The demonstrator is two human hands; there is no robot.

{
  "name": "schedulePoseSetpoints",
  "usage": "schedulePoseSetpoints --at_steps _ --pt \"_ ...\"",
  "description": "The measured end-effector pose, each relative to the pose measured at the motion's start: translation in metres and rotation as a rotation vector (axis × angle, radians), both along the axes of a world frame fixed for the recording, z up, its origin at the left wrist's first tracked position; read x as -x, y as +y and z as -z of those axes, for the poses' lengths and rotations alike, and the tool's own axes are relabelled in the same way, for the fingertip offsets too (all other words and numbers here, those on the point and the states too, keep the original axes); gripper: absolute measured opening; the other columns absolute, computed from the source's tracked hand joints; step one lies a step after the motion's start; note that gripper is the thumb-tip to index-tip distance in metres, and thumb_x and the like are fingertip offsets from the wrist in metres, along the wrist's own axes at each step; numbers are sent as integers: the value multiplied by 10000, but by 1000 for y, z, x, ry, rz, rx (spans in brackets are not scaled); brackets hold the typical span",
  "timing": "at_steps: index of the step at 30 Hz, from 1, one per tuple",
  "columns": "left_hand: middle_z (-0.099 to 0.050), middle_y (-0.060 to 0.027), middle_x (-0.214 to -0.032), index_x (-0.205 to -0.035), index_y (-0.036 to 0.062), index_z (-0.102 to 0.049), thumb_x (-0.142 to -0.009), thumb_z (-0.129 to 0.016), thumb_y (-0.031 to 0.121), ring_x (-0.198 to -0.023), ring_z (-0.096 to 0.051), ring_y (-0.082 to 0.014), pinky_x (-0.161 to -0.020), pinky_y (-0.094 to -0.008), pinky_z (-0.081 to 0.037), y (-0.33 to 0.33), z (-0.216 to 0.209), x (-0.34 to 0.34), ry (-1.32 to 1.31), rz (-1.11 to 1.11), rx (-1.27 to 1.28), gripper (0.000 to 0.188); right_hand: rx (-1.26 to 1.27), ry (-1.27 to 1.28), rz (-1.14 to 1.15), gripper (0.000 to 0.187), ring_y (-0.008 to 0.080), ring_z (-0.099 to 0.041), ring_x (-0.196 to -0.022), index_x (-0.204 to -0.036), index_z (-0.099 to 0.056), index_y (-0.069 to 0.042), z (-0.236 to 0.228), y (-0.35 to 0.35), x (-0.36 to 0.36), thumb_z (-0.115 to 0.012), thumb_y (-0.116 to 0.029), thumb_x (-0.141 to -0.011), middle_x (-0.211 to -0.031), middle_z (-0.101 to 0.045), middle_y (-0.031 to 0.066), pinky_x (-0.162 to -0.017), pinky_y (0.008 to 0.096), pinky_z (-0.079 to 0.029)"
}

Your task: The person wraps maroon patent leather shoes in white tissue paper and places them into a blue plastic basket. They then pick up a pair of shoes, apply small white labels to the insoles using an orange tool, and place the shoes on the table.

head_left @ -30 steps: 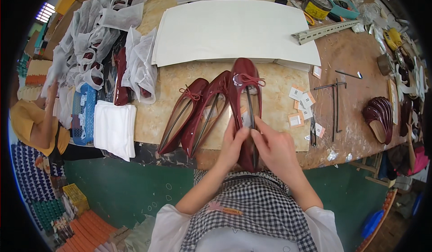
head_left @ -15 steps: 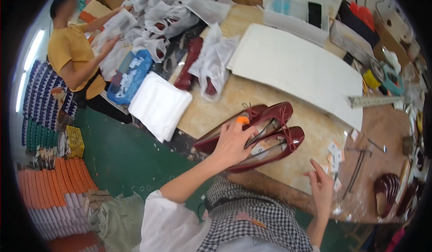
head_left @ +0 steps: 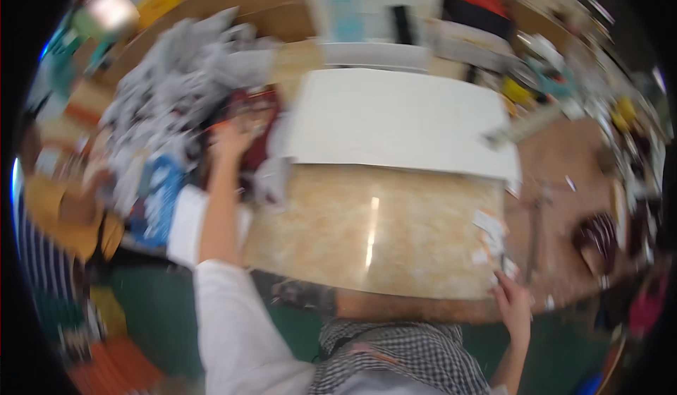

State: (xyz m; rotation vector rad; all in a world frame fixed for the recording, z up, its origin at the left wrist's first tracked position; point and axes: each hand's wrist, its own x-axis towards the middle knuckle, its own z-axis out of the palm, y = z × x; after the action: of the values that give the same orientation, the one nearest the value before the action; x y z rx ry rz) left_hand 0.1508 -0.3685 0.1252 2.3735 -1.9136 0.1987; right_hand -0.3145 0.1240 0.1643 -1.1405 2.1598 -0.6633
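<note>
My left arm stretches to the far left of the table. My left hand [head_left: 231, 140] is smeared by motion at a group of dark red shoes [head_left: 262, 123]; whether its fingers grip one is not clear. An orange patch shows at its fingers. Near the table's front right, my right hand [head_left: 511, 302] has its index finger and thumb apart, with nothing visible between them. Just beyond its fingertips lie several small white and orange labels [head_left: 491, 231].
A large white board [head_left: 402, 123] lies across the table [head_left: 331, 219]. Grey-white plastic bags [head_left: 176, 77] are heaped at the left, beside a blue basket [head_left: 161, 201] and white sheets [head_left: 187, 226]. A striped dark red shoe [head_left: 596, 241] sits at right. A person in yellow [head_left: 60, 208] stands left.
My left hand has moved far left from the front of the table. The dark red shoes it was on are gone from there; shoes now lie beside that hand. The view has turned left.
</note>
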Motion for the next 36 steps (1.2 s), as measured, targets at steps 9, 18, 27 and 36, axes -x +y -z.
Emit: schedulePoseSetpoints --at_steps 9,18,27,36 --pt "-513 -233 -1262 -1286 37 -504 -921 -481 439 -1151 -491 -376 -970 -404 -380 10 -11 -60 8 430 136 544 142 661 284 428 242 -592 -877 -1210 -544 -29 17 91 229 -637 -130 -805 -1044 -620 151 -761 343 -487" --pt "-425 -231 -1328 -1257 52 -511 -863 -590 153 -1248 -384 -372 -1051 -428 -274 169 -23 119 66 777 91 414 -315 1285 481 406 252 -560 -1081 -1251 -504 -62 87 131 436 -488 -104 -847 -1184 -563 100 -853 339 -489" --pt "-480 -188 -1305 -1218 66 -547 -710 -672 107 -1239 -420 -321 -1033 -420 -326 284 -44 252 438 922 -322 525 111 844 199 200 296 -635 -658 -1004 -642 -60 -33 101 300 -551 -157 -854 -731 -633 183 -569 382 -479" --pt "-383 -156 -1375 -1443 26 -185 -769 -652 229 -1253 -404 -250 -1031 -354 -343 396 -2 327 1659 677 -774 844 736 -652 74 208 133 -539 -817 -971 -610 30 9 -9 45 -584 -159 -887 -855 -592 108 -697 322 -432"
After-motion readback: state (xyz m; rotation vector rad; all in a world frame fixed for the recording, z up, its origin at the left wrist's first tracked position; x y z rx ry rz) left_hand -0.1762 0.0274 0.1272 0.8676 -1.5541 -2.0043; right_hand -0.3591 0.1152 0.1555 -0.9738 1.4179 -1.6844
